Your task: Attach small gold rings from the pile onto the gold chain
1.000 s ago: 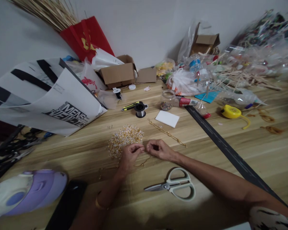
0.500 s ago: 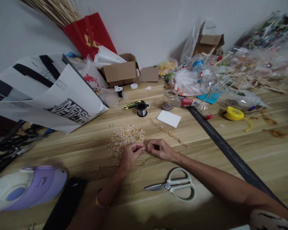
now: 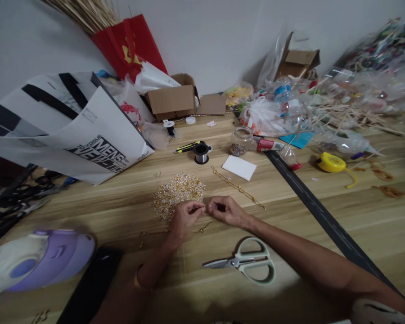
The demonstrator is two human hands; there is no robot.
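Observation:
My left hand [image 3: 185,218] and my right hand [image 3: 227,211] meet almost tip to tip above the table, each with thumb and forefinger pinched. Whatever sits between those fingertips is too small to make out. Just behind my left hand spreads a heap of gold and clear bead links [image 3: 177,191]. A thin gold chain [image 3: 202,228] lies on the wood below the hands, partly hidden by my left hand. Another gold chain [image 3: 238,187] is stretched out beyond my right hand. Scissors with pale handles [image 3: 256,260] lie slightly open, nearer to me.
A wire spool [image 3: 201,154], a yellow-black cutter [image 3: 185,147], a white card [image 3: 239,168] and a bead jar [image 3: 240,141] stand farther back. Left are a big paper bag [image 3: 104,130] and a purple-white device [image 3: 54,261]. A yellow tape measure [image 3: 330,162] lies right.
The view has shifted very slightly, so the background sits a little further right. Both hands keep the same pinched pose at nearly the same spot.

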